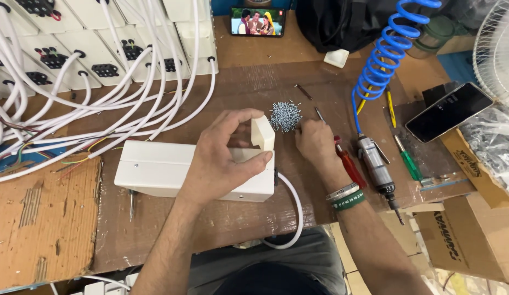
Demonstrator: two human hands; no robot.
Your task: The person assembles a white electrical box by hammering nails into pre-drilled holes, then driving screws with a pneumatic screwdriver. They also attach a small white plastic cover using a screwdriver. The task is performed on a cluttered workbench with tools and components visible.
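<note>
A long white plastic box [156, 169] lies on the brown workbench [232, 218] with a white cable [294, 213] curling out of its right end. My left hand [221, 158] grips the right end of that box, where a small white cover piece [264, 133] stands up between thumb and fingers. My right hand [316, 143] rests fingers-down just right of a small pile of silver screws [285, 116], fingertips at the pile's edge. Whether it pinches a screw is hidden.
Stacked white boxes [96, 54] with white cables [129, 104] fill the back left. A red-handled screwdriver [350, 166], an air screwdriver [377, 172] on a blue coiled hose [383, 60], a green screwdriver [408, 161], two phones [448, 112] [258, 22] and cardboard boxes [467, 229] lie right.
</note>
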